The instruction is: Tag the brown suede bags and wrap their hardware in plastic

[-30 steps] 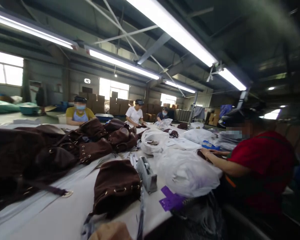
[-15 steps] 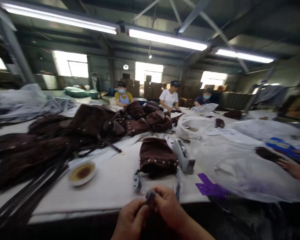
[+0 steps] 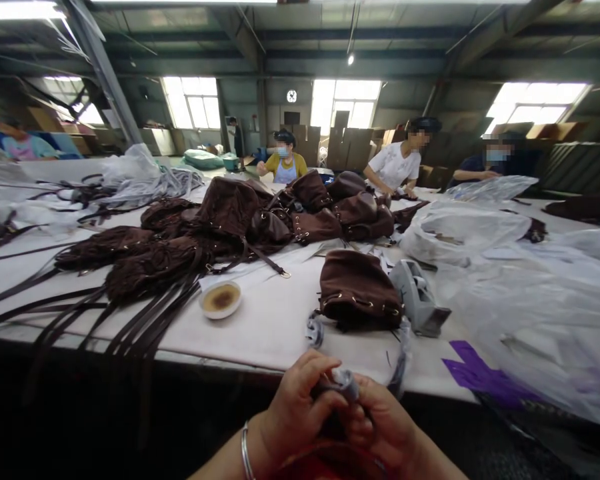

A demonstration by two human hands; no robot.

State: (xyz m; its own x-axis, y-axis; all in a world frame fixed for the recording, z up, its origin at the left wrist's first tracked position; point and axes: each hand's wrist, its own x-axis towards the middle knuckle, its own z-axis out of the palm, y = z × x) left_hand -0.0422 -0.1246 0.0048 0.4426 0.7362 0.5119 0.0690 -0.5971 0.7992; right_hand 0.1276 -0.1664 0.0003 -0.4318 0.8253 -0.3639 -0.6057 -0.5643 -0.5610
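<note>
At the table's front edge, my left hand (image 3: 303,393) and my right hand (image 3: 383,413) meet with fingers closed round a small rolled strap (image 3: 349,385) wrapped in greyish film. A bracelet circles my left wrist. Just beyond lies a dark brown drawstring bag (image 3: 360,283) with metal eyelets, its gathered opening towards me. From its right side a film-wrapped strap (image 3: 404,350) hangs down behind my right hand. A similar coiled strap (image 3: 314,331) rests at the bag's left corner. Touching the bag's right side is a grey tape dispenser (image 3: 420,300).
Brown bags (image 3: 230,213) are heaped behind, with dark straps (image 3: 145,317) trailing over the front edge. A white dish (image 3: 221,300) with brownish contents sits left. Plastic bags (image 3: 525,313) and purple tape (image 3: 480,373) lie right. Several people (image 3: 395,160) are across the table.
The view has swung, so the table's contents sit further right and higher. My hands have turned about the rolled strap, whose coil now shows more clearly. A co-worker's hand at right has left view.
</note>
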